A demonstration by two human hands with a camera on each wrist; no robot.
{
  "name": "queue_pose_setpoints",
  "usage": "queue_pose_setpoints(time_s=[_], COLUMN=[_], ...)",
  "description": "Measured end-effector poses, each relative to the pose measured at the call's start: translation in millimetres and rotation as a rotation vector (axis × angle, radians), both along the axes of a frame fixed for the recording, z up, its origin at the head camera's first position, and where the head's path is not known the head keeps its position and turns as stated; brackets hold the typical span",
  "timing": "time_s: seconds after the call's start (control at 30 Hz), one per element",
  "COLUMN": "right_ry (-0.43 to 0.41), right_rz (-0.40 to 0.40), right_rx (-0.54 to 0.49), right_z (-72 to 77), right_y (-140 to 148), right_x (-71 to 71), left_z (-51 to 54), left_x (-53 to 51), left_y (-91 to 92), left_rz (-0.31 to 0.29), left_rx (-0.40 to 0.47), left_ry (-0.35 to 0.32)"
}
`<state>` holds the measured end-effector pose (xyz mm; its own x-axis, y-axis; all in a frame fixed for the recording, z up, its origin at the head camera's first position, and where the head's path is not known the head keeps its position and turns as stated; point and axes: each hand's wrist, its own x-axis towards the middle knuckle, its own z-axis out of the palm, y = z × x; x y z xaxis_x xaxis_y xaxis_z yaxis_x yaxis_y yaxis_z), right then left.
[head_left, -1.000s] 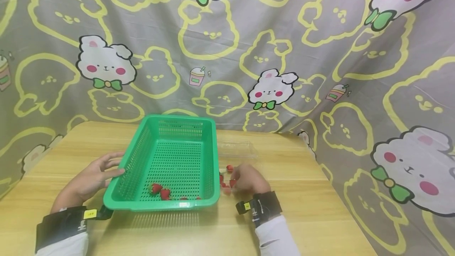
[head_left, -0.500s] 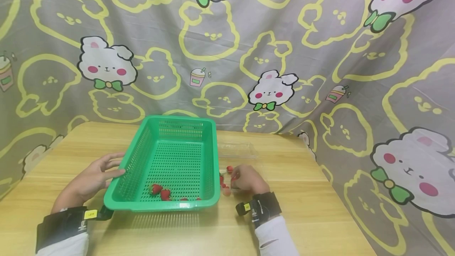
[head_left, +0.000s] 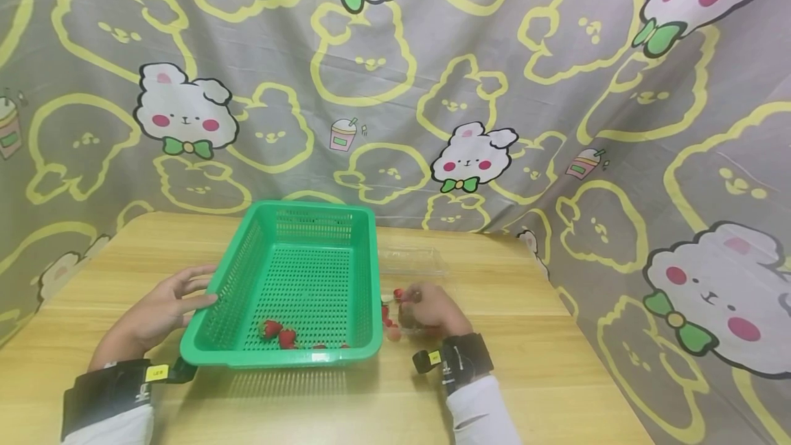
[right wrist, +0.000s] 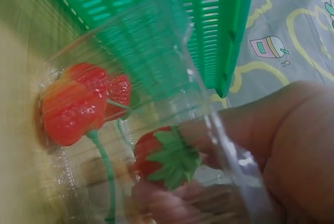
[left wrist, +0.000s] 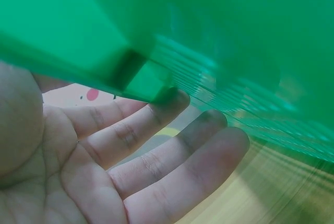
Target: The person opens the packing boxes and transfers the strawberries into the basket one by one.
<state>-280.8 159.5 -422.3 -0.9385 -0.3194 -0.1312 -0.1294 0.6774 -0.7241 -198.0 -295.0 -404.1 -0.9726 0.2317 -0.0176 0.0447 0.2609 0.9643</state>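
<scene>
Pinching a likely light, slick strawberry [right wrist: 168,157], best held by its sides, right hand [head_left: 434,309] sits lower centre; left hand [head_left: 157,304], spread, touches basket [head_left: 290,358].

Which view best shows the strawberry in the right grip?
The right wrist view: it shows the strawberry close up, leafy cap and red side visible. In the head view, it's hard to make out at the right grip; the left wrist view shows none of it.

A clear plastic box [right wrist: 215,127] is rising beside the right hand [head_left: 434,309]; leftward, a green slotted basket [head_left: 375,280] is blocking low passage, leaving room overhead.
</scene>
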Motion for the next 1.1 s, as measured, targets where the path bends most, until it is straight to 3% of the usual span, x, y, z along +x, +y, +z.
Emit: queue_pose_setpoints(time_s=[0.47,0.7,1.1], right_ry=[-0.042,-0.017,-0.038], right_rz=[0.014,0.046,0.079], right_rx=[-0.133,-0.169,-0.310], right_z=[-0.3,0.6,11.4], right_y=[1.1,1.2,-0.4], right_x=[-3.7,-4.9,1.5], left_z=[0.4,0.2,0.2], left_x=[0.5,0.1,0.1], left_y=[0.5,0.4,0.0], left_rz=[-0.004,-0.002,-0.002], left_rx=[0.007,-0.004,-0.004], left_ry=[-0.014,-0.007,-0.006])
